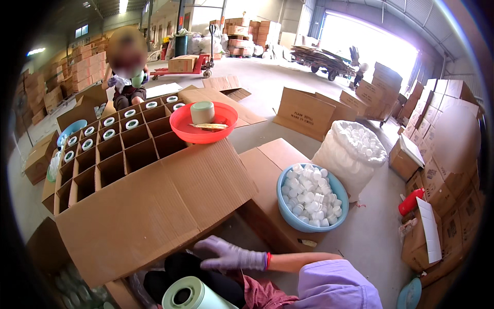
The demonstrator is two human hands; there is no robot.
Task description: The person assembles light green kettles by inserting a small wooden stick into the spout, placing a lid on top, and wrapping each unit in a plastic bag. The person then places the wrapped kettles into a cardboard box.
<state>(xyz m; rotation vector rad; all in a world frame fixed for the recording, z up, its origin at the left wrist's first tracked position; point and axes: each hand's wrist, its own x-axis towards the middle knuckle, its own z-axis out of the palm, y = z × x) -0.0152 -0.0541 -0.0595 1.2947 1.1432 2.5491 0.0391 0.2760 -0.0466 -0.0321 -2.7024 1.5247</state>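
Observation:
My right hand (230, 256), in a pale lavender glove, reaches in from the right above my lap. Its fingers are stretched out and apart, and it holds nothing. Below it, at the lower edge, a pale green cylindrical flask (198, 296) tilts toward me, its round dark mouth showing. Whatever supports the flask is out of the picture, and my left hand does not show. Just beyond my right hand lies the wide flap of a divided cardboard carton (154, 201). Several green flasks with white-ringed tops (132, 124) stand in its far and left cells; the nearer cells hold none.
A red basin (193, 135) with a pale green cylinder rests on the carton. To the right, a blue basin of white caps (310, 198) sits on another box beside a white sack (350, 154) of caps. A co-worker (128, 77) sits across. Bottles fill the lower-left box.

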